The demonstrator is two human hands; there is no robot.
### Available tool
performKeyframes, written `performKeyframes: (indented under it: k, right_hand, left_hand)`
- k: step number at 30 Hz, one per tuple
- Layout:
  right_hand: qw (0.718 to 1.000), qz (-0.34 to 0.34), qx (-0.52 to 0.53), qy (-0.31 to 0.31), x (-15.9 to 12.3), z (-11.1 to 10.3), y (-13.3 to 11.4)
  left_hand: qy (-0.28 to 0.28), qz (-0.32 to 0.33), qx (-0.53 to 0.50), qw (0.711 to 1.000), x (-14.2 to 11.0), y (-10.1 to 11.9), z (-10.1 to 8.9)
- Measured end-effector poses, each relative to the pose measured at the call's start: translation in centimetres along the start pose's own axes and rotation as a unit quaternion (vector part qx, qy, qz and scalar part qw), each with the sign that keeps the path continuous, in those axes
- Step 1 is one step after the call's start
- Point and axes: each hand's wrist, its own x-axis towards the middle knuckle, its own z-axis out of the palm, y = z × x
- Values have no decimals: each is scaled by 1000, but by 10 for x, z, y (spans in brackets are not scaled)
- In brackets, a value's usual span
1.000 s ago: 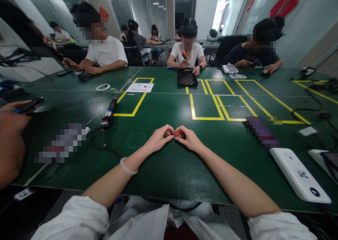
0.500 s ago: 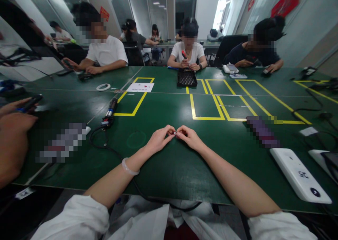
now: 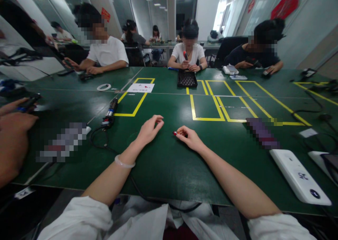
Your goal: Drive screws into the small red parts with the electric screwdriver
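In the head view my right hand (image 3: 188, 137) pinches a small red and white piece (image 3: 174, 133) between thumb and fingertips, over the middle of the green table (image 3: 169, 169). Its exact kind is too small to make out. My left hand (image 3: 151, 130) is a little further to the left, apart from the piece. Its fingers are curved with a gap to the thumb, and nothing shows in them. Left of that hand lies a black electric screwdriver (image 3: 110, 111) with a cable trailing toward me.
A white power bank (image 3: 301, 176) and a blurred phone (image 3: 262, 132) lie on the right. Yellow tape (image 3: 208, 119) marks rectangles on the table. A white sheet (image 3: 141, 88) and a tape roll (image 3: 104, 87) lie further off. A co-worker opposite works over a black tray (image 3: 187, 79).
My left hand has let go of the small piece and moved left and slightly away from me. My right hand stays in place, still pinching the piece.
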Motion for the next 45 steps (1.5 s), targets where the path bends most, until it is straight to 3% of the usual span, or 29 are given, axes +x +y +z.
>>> performKeyframes:
  k: [2,4,8,13,17,22,27,35,45]
  right_hand:
    - [1000,3,-4,-1,0,0,0]
    - [1000,2,-11,-3,0,0,0]
    - [1000,2,-16,-9,0,0,-1]
    - [1000,6,-20,-11,-1,0,-5]
    - [1000,4,-22,-14,-1,0,-5]
    - [1000,5,-26,-15,-1,1,-4]
    - [1000,6,-17,-15,-1,1,-4]
    - [1000,-5,-30,1,-1,2,-6]
    - [984,-19,-167,64,2,-1,2]
  left_hand:
    - [82,-46,89,992,5,-28,-19]
    - [148,-116,184,965,6,-61,-41]
    - [215,-240,275,906,-8,-124,-76]
    - [142,-380,257,877,-23,-168,-98]
    - [94,-402,258,874,-23,-174,-104]
    - [60,-400,293,866,-18,-158,-96]
    - [37,-362,329,872,-9,-128,-74]
    - [-2,-199,318,927,2,-55,-18]
    - [-44,-16,240,970,-12,29,40]
